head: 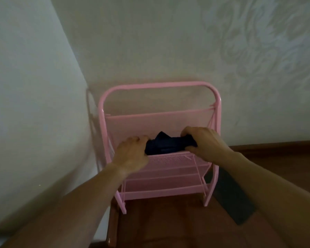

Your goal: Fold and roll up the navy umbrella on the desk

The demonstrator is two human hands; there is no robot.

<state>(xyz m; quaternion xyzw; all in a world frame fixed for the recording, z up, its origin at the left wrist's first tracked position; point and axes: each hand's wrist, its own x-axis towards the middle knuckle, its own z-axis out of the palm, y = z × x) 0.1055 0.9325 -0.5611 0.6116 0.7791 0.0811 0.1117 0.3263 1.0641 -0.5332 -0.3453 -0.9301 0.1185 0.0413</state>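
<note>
The navy umbrella point(166, 144), folded into a short dark bundle, lies across the top tier of a pink metal mesh rack point(159, 117). My left hand point(131, 154) grips its left end with curled fingers. My right hand point(202, 143) grips its right end, thumb under and fingers over. A flap of navy fabric sticks up in the middle between my hands. Both ends of the umbrella are hidden inside my hands.
The rack stands on a brown wooden desk point(168, 226) against a pale patterned wall point(168, 42). A dark flat object point(231, 199) lies on the desk to the right of the rack. A white wall surface point(25, 104) rises close on the left.
</note>
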